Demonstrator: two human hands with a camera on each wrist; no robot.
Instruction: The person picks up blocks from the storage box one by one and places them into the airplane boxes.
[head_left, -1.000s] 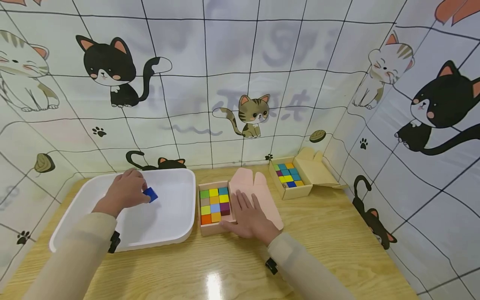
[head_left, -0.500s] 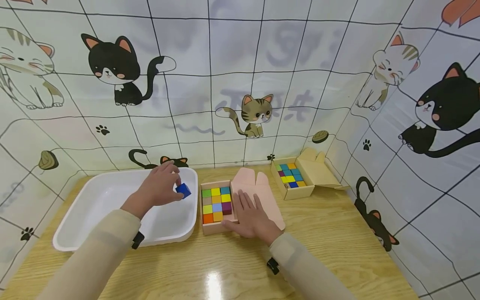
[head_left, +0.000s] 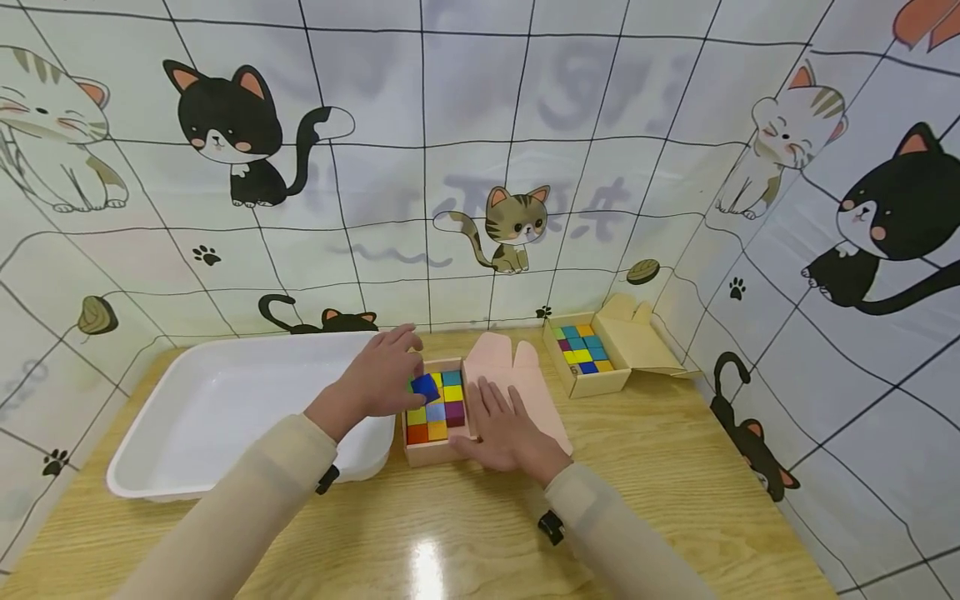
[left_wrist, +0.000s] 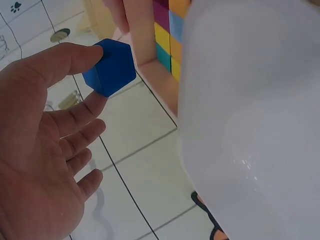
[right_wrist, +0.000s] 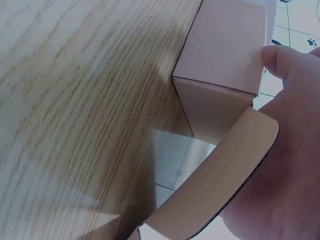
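In the head view, my left hand (head_left: 378, 375) holds a blue cube (head_left: 425, 387) over the pink cardboard box (head_left: 435, 455). The left wrist view shows the thumb and index finger pinching that cube (left_wrist: 112, 67), with the other fingers spread loosely. Colored cubes (head_left: 454, 413) sit in rows inside the box; some at its left side are hidden behind the left hand. My right hand (head_left: 510, 429) rests with fingers extended on the box's right edge and opened lid (head_left: 498, 354). In the right wrist view, the thumb touches the box's top edge.
A white plastic tub (head_left: 217, 417) stands at the left, close beside the pink box. Farther back on the right is a yellowish cardboard box (head_left: 600, 383) of colored cubes, lid open (head_left: 637, 342). A cat-print sheet (head_left: 465, 108) hangs behind the wooden table (head_left: 660, 467).
My left hand has carried the blue cube rightward from over the white tub to over the pink box. The right hand has stayed on the box.
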